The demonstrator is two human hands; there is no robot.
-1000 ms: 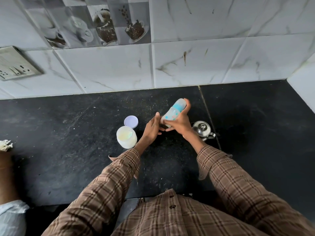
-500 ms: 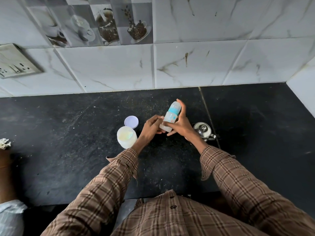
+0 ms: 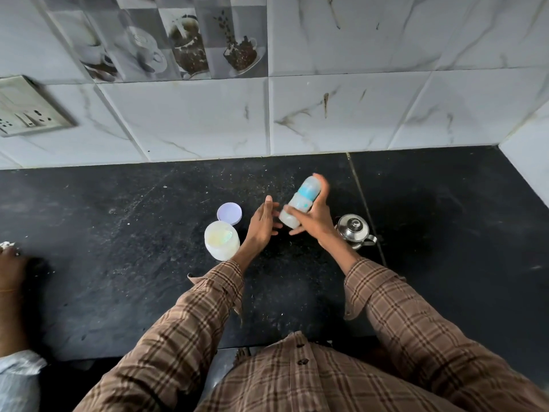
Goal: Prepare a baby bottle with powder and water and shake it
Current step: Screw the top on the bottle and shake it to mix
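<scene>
Bottle (image 3: 301, 203) sits capped and tilted in the right hand (image 3: 312, 224), fingers wrapped around it, above the counter (image 3: 118, 233). Left hand (image 3: 263, 223) is beside it, fingers loosely spread, holding nothing. Shaking seems underway; next needs a firm grip and brisk strokes.

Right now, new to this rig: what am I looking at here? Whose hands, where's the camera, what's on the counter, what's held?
No machine: a person with bare hands, filmed by one wide-angle camera on their head, looking down. The right hand grips a baby bottle, tilted above the black counter. The left hand is open beside it, not holding anything. On the counter: an open white jar, its lilac lid behind it, and a small steel pot on the right. Another person's hand shows at the left edge.
</scene>
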